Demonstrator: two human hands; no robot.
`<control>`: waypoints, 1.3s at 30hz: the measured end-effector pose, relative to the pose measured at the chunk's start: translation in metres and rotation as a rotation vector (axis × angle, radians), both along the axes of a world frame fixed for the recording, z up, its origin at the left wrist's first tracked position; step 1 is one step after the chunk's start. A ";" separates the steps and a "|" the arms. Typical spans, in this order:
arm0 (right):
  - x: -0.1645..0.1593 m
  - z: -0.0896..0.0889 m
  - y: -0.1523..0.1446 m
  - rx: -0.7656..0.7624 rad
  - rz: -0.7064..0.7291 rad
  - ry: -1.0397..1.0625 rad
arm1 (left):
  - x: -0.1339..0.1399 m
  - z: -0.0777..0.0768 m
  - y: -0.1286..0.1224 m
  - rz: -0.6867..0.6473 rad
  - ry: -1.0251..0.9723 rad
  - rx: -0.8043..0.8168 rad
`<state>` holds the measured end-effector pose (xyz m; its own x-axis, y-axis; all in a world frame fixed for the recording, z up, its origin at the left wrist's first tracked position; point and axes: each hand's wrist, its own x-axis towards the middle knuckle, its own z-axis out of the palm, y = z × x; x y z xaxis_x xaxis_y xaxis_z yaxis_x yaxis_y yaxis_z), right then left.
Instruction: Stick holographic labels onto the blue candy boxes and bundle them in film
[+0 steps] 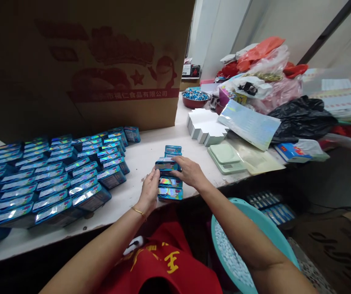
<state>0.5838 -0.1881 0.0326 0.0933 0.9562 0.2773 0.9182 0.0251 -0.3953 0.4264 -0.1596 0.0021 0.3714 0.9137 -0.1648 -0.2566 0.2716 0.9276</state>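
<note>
A small blue box (166,165) is between my two hands, above a short row of similar boxes on the white table. My right hand (190,171) pinches its right end, thumb below and fingers over the top. At its left end, the fingertips of my left hand (149,188) press close together; part of their grip is hidden. Nearer to me, a blue box with a shiny top (170,193) lies in the same row. Behind the held one, another blue box (173,148) shows.
Many blue boxes (52,179) stand in rows at left, before a big carton (126,110). Right are white folded cartons (207,124), a pale green scale (226,157) and plastic bags (267,69). Below the table edge sits a turquoise tub (262,216) of wrapped pieces.
</note>
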 end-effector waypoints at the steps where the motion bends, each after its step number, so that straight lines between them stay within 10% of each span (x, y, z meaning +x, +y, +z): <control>1: 0.006 0.002 0.003 -0.013 -0.003 -0.001 | -0.004 0.001 -0.001 -0.050 0.014 0.004; 6: 0.042 0.009 0.019 -0.117 0.025 0.101 | -0.019 -0.002 -0.002 -0.251 0.204 0.154; 14: 0.023 0.021 0.023 -0.148 0.062 -0.225 | -0.005 0.003 -0.009 -0.206 0.258 0.222; 20: 0.035 0.013 0.026 -0.205 0.060 -0.177 | -0.031 0.009 -0.004 -0.498 0.455 0.697; 25: 0.030 0.012 0.027 -0.090 0.182 -0.063 | -0.037 0.004 0.002 -0.485 0.592 0.974; 33: 0.038 0.008 0.042 -0.153 0.060 -0.016 | -0.019 0.044 0.009 -0.629 0.946 1.054; 39: 0.038 -0.015 0.017 -0.127 0.157 -0.054 | -0.023 0.030 0.002 -0.530 0.927 1.020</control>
<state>0.6217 -0.1708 0.0174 -0.0716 0.9854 0.1545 0.9268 0.1230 -0.3550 0.4037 -0.1572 0.0317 0.8150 0.5723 0.0914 0.4400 -0.7136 0.5451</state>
